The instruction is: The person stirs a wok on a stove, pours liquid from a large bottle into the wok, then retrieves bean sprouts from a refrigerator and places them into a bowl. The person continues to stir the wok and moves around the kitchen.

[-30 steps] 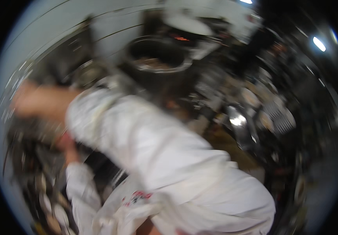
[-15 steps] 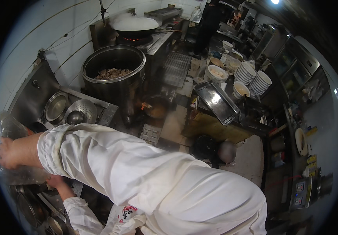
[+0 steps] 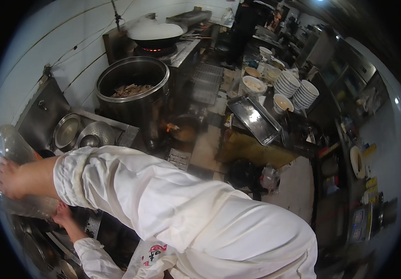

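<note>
At the far left I had a clear plastic jug [image 3: 12, 142], tilted, with the right hand [image 3: 10, 179] on its side, fingers bent and gripping it. Just below and to the right of that hand, the left hand [image 3: 62, 215] was touching the jug's lower end; I could not tell how far its fingers closed on the plastic. The right arm, in a white sleeve [image 3: 172, 186], reached in from the right, beyond the left forearm.

Past the right hand and a little to its right, I saw a metal basin [image 3: 68, 128], then a perforated strainer [image 3: 104, 131] with a small metal bowl [image 3: 90, 141] overlapping it. Farther out on that side stood a large steel pot [image 3: 135, 109] with brownish pieces [image 3: 131, 90] in it. Beyond the pot, a wok [image 3: 161, 43] full of something white sat over a red-glowing burner [image 3: 151, 49].

Farthest from both hands, a person in dark clothes [image 3: 244, 32] stood in the background. Well to the right of the hands, a rectangular metal tray [image 3: 254, 121] lay aslant, with stacked white bowls [image 3: 306, 95] just past it.
</note>
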Tool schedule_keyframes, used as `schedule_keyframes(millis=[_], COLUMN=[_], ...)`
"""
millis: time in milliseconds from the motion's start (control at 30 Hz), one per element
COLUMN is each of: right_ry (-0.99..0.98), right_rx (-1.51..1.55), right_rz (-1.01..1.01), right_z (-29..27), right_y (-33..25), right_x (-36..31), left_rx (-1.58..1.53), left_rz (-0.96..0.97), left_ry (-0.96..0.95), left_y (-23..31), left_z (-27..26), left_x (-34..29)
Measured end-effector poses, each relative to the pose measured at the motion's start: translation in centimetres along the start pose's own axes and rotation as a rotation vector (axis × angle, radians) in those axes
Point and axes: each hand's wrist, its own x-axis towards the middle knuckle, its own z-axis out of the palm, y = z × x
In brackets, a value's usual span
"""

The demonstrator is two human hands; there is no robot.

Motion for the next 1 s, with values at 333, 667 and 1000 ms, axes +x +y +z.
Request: schedule_keyframes(millis=[333, 667, 1000], right_ry=[0.469, 0.506, 0.494], right_rx=[0.338, 0.372, 0.464], right_rz=[0.904, 1.942, 2.488], right_z=[-11.8, -21.9, -39.8], right_y=[7.5, -14.5, -43.8], right_x=[-28.3, -73.6, -99.5], left_rx=[0.711, 1.272, 1.888], left_rz=[0.721, 0.514, -0.023], left_ry=[-0.359, -1.116, -1.431], left_y=[1.2, -24.1, -58.0], left_z=[7.7, 9.0, -14.7], left_x=[-5.4, -34.3, -44.0])
